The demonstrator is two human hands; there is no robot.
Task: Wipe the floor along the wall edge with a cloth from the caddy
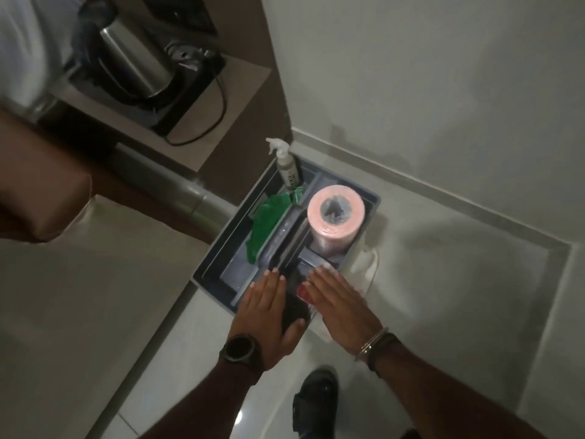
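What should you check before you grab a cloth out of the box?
1. Caddy on the floor by the wall: ok.
2. Left hand empty and open: ok.
3. Right hand empty and open: ok.
4. A cloth to take: green cloth lies in a left compartment: ok.
5. Spray bottle and pink roll upright, not blocking it: ok.
6. What lies under the hands: cannot tell.

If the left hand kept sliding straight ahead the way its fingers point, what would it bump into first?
Probably the grey caddy's central handle bar: the left hand lies flat over the caddy's near end, fingers aimed up the middle. The green cloth sits just left of that line. Height is hard to judge, so it might pass above.
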